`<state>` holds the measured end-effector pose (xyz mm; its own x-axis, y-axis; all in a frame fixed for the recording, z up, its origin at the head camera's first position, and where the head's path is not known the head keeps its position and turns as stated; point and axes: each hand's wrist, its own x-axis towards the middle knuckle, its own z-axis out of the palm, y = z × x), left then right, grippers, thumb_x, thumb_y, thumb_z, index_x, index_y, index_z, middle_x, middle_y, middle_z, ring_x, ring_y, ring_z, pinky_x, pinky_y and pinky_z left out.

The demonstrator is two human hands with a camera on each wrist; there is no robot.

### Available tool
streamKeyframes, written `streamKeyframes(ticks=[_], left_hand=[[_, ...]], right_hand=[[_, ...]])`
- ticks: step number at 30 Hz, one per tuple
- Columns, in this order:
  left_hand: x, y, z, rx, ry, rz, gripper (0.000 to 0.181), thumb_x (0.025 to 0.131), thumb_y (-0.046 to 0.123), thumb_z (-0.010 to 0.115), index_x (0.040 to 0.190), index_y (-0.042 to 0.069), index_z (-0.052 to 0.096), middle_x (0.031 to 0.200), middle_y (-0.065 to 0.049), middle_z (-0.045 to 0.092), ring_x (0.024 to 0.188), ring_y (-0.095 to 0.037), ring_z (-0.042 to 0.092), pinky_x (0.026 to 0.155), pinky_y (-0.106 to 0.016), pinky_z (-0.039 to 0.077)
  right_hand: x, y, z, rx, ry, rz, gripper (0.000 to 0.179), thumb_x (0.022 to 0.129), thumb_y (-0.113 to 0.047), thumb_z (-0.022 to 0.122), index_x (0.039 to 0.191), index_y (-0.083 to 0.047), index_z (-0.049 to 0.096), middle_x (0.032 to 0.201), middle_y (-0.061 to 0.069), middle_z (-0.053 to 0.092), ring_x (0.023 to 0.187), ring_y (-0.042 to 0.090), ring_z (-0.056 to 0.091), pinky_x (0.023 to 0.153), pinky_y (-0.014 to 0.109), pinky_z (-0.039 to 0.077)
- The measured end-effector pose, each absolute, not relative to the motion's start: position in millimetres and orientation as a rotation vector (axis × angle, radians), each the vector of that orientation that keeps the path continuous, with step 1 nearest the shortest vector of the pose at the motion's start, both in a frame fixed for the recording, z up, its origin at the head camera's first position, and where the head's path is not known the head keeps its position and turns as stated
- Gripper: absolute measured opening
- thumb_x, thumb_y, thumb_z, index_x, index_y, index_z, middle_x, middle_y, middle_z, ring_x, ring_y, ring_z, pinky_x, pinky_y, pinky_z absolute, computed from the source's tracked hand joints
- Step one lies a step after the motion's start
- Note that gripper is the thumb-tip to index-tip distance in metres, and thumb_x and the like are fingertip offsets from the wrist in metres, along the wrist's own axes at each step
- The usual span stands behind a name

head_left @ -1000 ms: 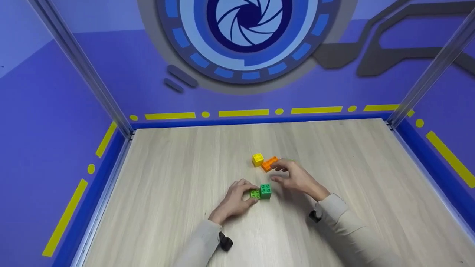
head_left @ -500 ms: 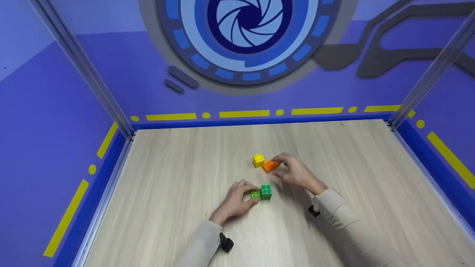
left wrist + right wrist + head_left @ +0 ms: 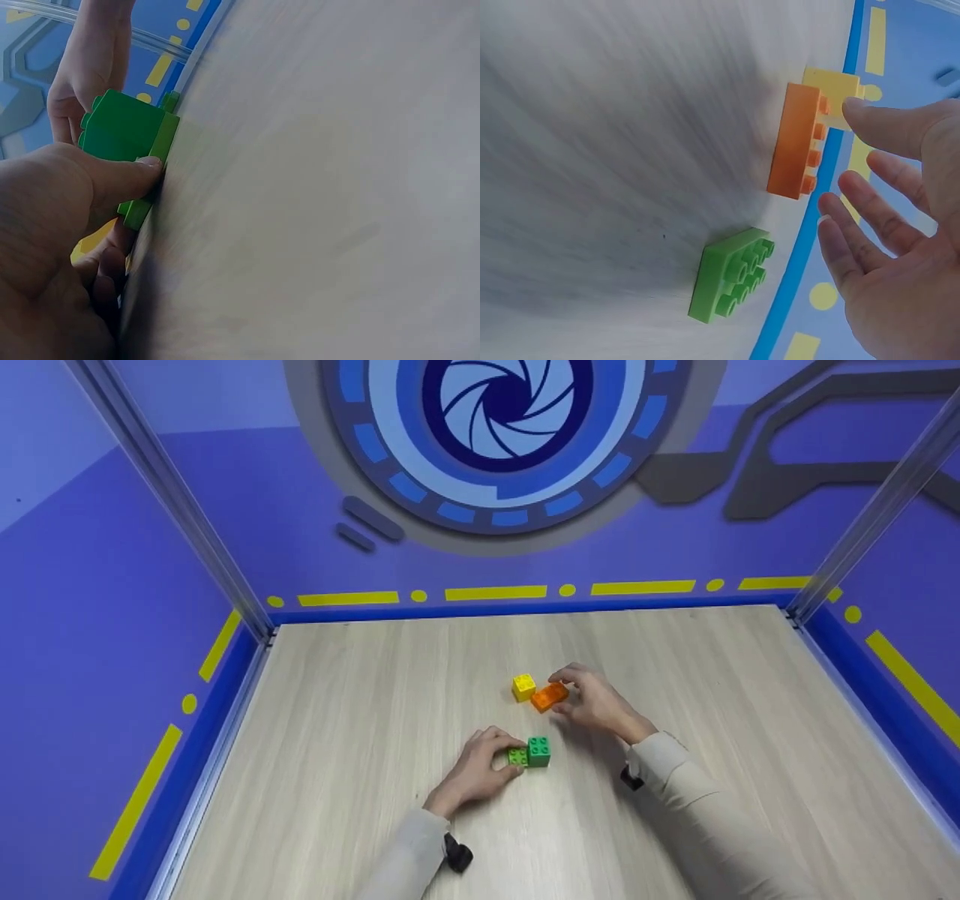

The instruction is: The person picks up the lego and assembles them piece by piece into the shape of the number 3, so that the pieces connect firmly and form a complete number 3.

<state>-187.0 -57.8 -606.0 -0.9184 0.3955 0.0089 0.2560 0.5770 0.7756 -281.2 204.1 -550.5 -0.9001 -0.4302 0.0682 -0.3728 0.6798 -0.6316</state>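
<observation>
My left hand (image 3: pixel 474 769) pinches a light green toy brick (image 3: pixel 517 756) between thumb and fingers. A darker green square brick (image 3: pixel 538 751) stands at its right end; in the left wrist view that green brick (image 3: pixel 124 127) sits on top of the light green one. My right hand (image 3: pixel 600 705) hovers around an orange brick (image 3: pixel 550 697), thumb on the near side and a finger on the far side. In the right wrist view these spread fingers appear apart from the orange brick (image 3: pixel 795 142). A yellow brick (image 3: pixel 523 688) stands at the orange one's left end.
Another light green brick (image 3: pixel 731 274) with several studs lies on the table in the right wrist view; my right hand hides it in the head view. Blue printed walls (image 3: pixel 480 562) bound the wooden table (image 3: pixel 360 697) at the back and sides.
My right hand has moved left and slightly away from me, its fingers now astride the orange brick, which has turned and shifted slightly. The left hand keeps its hold in place.
</observation>
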Motion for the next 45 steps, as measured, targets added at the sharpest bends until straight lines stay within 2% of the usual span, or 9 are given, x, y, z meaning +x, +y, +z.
streamKeyframes(ticks=[4,13,23,30,37,45], left_hand=[[-186.9,-58.7,-606.5,0.546,2.641,1.266,0.035,0.098,0.027,0.078,0.133,0.022,0.074,0.123,0.007,0.063,0.115,-0.016,0.052,0.101,-0.035,0.043],[-187.6,-58.0,-606.6,0.564,2.669,1.228,0.035,0.099,0.028,0.076,0.133,0.022,0.074,0.122,0.006,0.064,0.115,-0.015,0.054,0.102,-0.036,0.044],[-188.3,-56.4,-605.5,0.542,2.656,1.226,0.035,0.099,0.030,0.076,0.133,0.025,0.074,0.123,0.007,0.063,0.116,-0.015,0.053,0.102,-0.037,0.044],[-189.1,-55.6,-604.8,0.544,2.655,1.229,0.036,0.099,0.030,0.077,0.135,0.026,0.073,0.123,0.007,0.063,0.117,-0.015,0.053,0.104,-0.038,0.045],[-189.1,-55.2,-604.3,0.544,2.657,1.228,0.036,0.099,0.030,0.077,0.135,0.025,0.073,0.123,0.007,0.063,0.117,-0.016,0.053,0.104,-0.038,0.045],[-187.4,-56.1,-605.9,0.526,2.649,1.224,0.035,0.099,0.029,0.077,0.134,0.026,0.074,0.122,0.009,0.062,0.115,-0.014,0.052,0.102,-0.037,0.043]], right_hand=[[-285.7,200.7,-553.9,-0.689,2.799,-0.997,0.046,0.088,-0.002,0.085,0.132,-0.002,0.070,0.133,0.017,0.067,0.127,0.039,0.062,0.111,0.056,0.051],[-294.6,196.0,-563.8,-0.706,2.838,-0.918,0.046,0.088,-0.002,0.086,0.131,0.000,0.071,0.129,0.016,0.068,0.117,0.034,0.067,0.103,0.049,0.058],[-295.4,197.2,-566.5,-0.654,2.827,-0.904,0.038,0.091,0.003,0.081,0.128,-0.003,0.073,0.123,0.014,0.068,0.111,0.030,0.067,0.103,0.048,0.058],[-294.6,197.2,-566.2,-0.665,2.820,-0.894,0.037,0.090,0.011,0.075,0.125,-0.002,0.075,0.123,0.014,0.066,0.112,0.031,0.065,0.105,0.049,0.057],[-294.7,198.2,-564.6,-0.665,2.823,-0.896,0.036,0.090,0.011,0.072,0.124,-0.001,0.076,0.122,0.013,0.065,0.112,0.029,0.065,0.104,0.048,0.057],[-289.5,198.9,-561.4,-0.688,2.845,-0.905,0.035,0.090,0.008,0.076,0.124,-0.001,0.075,0.121,0.013,0.065,0.104,0.026,0.063,0.096,0.045,0.059]])
